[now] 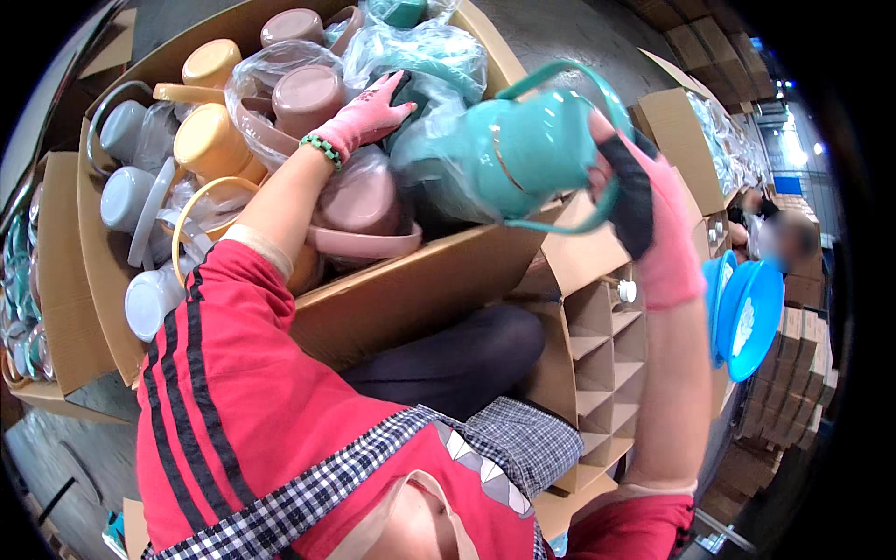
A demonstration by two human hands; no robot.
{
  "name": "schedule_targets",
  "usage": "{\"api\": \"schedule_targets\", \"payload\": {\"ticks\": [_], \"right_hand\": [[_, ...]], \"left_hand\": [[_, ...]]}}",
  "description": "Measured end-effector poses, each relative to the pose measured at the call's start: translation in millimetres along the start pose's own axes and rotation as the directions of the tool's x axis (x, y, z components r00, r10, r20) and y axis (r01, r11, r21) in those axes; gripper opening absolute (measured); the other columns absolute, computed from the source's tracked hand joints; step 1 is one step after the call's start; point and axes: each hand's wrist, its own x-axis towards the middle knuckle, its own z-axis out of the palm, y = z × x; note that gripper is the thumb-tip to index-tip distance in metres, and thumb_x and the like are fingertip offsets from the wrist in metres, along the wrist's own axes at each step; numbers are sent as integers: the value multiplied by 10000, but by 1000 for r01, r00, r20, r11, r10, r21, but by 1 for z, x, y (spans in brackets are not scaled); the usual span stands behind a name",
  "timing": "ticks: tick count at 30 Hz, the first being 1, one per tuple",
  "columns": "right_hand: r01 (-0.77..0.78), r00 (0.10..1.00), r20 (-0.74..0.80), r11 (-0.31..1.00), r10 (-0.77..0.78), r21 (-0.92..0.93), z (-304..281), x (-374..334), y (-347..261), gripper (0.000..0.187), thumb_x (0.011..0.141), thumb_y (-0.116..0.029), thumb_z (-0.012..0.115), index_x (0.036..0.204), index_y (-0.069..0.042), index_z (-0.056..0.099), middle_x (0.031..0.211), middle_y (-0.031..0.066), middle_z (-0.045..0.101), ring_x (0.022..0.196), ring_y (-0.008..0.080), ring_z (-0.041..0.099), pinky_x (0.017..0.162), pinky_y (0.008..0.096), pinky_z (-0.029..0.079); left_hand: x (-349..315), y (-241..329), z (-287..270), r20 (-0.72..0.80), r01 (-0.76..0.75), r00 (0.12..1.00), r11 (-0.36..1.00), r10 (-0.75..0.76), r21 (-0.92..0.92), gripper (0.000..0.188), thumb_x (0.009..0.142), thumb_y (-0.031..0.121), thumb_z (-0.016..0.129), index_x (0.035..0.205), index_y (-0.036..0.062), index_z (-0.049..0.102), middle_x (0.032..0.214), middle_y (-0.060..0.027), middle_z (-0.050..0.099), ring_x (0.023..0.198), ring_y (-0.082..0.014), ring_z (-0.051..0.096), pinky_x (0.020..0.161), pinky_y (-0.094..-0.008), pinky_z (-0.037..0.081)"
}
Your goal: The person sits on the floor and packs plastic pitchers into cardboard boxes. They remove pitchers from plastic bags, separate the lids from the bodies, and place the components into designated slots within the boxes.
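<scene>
- Large carton (411, 299), landmark of the view: it held pale-blue vessels (121, 199), yellow vessels (217, 140) and pink vessels (357, 201), most with a rounded end uppermost and hoop handles about them. The work was judged to be partway along: one vessel was raised above the others, while many lay within the walls, several in clear film. Whether the carton was being filled or emptied could not be told.
- Compartmented carton (555, 359): it stood just beyond the right end of the large carton, its dividers forming a grid of cells.
- Blue basins (765, 299): a pair, well apart from the large carton, on its right.
- Teal vessel (527, 154): it was held above the right end of the large carton. Its long axis ran roughly left to right, the right end slightly higher. The narrower end pointed right, away from the carton's middle; the other pointed left into clear film (439, 163). Which end was the mouth could not be settled. Its hoop handle swung wide around the right end.
- Right hand (639, 201), gloved: its fingers gripped the narrower end, beyond the carton's right end.
- Left hand (373, 112), gloved: it reached over the carton's contents, against the film; whether it grasped anything could not be told.
- Beaded bracelet (322, 149): green, on the left wrist, over the carton.
</scene>
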Motion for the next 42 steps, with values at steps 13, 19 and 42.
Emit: {"api": "schedule_targets", "payload": {"ticks": [13,19,42], "right_hand": [[-36,998,57,999,36,-1,64,53,144,270,722,-250,627,803,3,578,653,112,594,579,204,568,567,311,441],[332,910,55,642,-411,-691,55,-21,112,625,724,-248,618,1217,-4,322,1084,225,430,1012,371,452,846,420,399],[178,954,-161,914,-251,-365,-36,-192,226,389,737,-242,632,1021,-12,498,991,159,517,950,340,501,822,373,411]], "left_hand": [[-1,6,-7,-171,-158,963,950,209,269,537,686,262,656,1130,36,458,1150,-222,438,989,-367,467,823,-390,408],[-3,33,-16,-224,-163,890,737,397,656,612,647,301,686,1193,183,435,1222,-139,390,1051,-333,408,870,-436,349],[4,274,-160,-114,-606,625,572,772,553,329,731,289,682,921,35,595,747,-51,581,676,-123,528,646,-256,453]]}}
